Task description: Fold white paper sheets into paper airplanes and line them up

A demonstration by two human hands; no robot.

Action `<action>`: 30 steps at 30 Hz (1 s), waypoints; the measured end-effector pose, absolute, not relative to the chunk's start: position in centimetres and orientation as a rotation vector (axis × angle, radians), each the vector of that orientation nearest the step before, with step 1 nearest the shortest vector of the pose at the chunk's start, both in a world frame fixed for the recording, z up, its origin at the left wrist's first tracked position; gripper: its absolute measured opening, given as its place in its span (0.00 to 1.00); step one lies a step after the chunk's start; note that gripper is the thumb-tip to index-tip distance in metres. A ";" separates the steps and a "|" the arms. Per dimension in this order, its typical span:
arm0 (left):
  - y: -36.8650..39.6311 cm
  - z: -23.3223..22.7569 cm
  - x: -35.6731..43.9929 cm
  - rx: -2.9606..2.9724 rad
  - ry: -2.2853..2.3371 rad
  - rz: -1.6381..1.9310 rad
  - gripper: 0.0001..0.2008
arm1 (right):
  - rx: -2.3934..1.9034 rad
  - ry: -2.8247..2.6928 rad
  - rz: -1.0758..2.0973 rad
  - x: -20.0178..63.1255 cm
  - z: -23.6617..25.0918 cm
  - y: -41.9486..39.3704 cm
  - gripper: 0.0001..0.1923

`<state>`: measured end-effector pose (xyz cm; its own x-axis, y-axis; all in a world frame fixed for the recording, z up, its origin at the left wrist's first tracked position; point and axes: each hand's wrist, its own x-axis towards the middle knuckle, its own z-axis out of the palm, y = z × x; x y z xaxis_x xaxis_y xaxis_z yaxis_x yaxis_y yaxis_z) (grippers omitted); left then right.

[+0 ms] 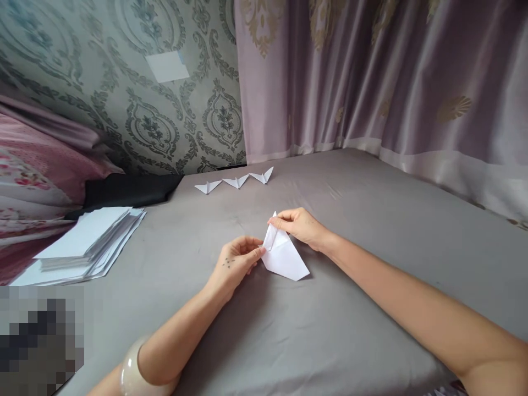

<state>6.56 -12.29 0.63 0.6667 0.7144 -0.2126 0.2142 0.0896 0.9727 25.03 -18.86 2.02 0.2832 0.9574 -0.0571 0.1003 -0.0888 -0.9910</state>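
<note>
A partly folded sheet of white paper is held between my two hands, just above or on the grey cloth surface. Its top comes to a narrow point, and its lower part spreads out flat to the right. My left hand pinches the left edge between thumb and fingers. Near the pointed tip, my right hand grips the upper right fold, thumb and fingers closed. Farther back stand three folded paper planes in a row: a left one, a middle one and a right one.
At the left lies a stack of white paper, with a black cloth behind it. The grey sheet covers the surface. A purple curtain hangs behind, beside a patterned wall bearing a white paper.
</note>
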 end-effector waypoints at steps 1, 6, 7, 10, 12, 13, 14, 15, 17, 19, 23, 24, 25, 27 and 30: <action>-11.9 0.4 6.5 1.475 0.836 0.471 0.18 | -1.498 -1.090 0.978 25.0 1.8 -18.0 0.19; -10.4 -0.4 6.2 1.653 0.905 0.533 0.14 | -1.748 -1.367 0.670 24.7 0.1 -14.3 0.17; -10.1 -0.5 6.2 1.716 0.909 0.533 0.12 | -1.782 -1.386 0.621 24.6 -0.2 -13.9 0.16; -9.7 -0.5 6.3 1.924 0.927 0.522 0.06 | -1.844 -1.419 0.538 24.5 -1.0 -13.2 0.13; -9.6 -0.5 6.3 2.039 0.943 0.522 0.04 | -1.880 -1.442 0.480 24.4 -1.2 -13.1 0.10; -9.6 -0.6 6.4 2.095 0.943 0.524 0.03 | -1.896 -1.447 0.446 24.4 -1.3 -13.2 0.09; -9.5 -0.7 6.4 2.155 0.935 0.529 0.02 | -1.911 -1.455 0.395 24.3 -1.3 -13.3 0.10; -9.5 -0.9 6.4 2.220 0.917 0.535 0.03 | -1.922 -1.474 0.325 24.2 -1.2 -13.6 0.14; -9.4 -1.2 6.3 2.361 0.838 0.530 0.05 | -1.917 -1.571 0.161 23.8 -0.9 -14.4 0.16; -9.2 -1.3 6.2 2.483 0.730 0.504 0.08 | -1.868 -1.743 0.070 23.1 -0.5 -15.7 0.13; -8.6 -0.7 5.7 2.637 0.547 0.382 0.15 | -1.783 -1.981 0.211 21.4 -0.1 -18.7 0.19; -8.4 -0.4 5.4 2.660 0.503 0.343 0.16 | -1.785 -2.000 0.228 21.1 -0.1 -19.3 0.19; -8.1 -0.2 5.2 2.674 0.458 0.306 0.16 | -1.791 -1.999 0.236 20.9 -0.2 -19.8 0.19; -7.4 0.1 4.7 2.659 0.380 0.265 0.15 | -1.804 -1.975 0.252 20.8 -0.2 -20.5 0.15; -6.6 0.0 4.3 2.553 0.301 0.282 0.13 | -1.796 -1.957 0.315 21.1 -0.1 -20.8 0.14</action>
<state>4.27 -6.55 0.02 0.9531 0.2697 0.1376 0.1547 -0.8245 0.5443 21.14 -20.83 -0.07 -0.0396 0.9829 0.1796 0.8771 0.1203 -0.4650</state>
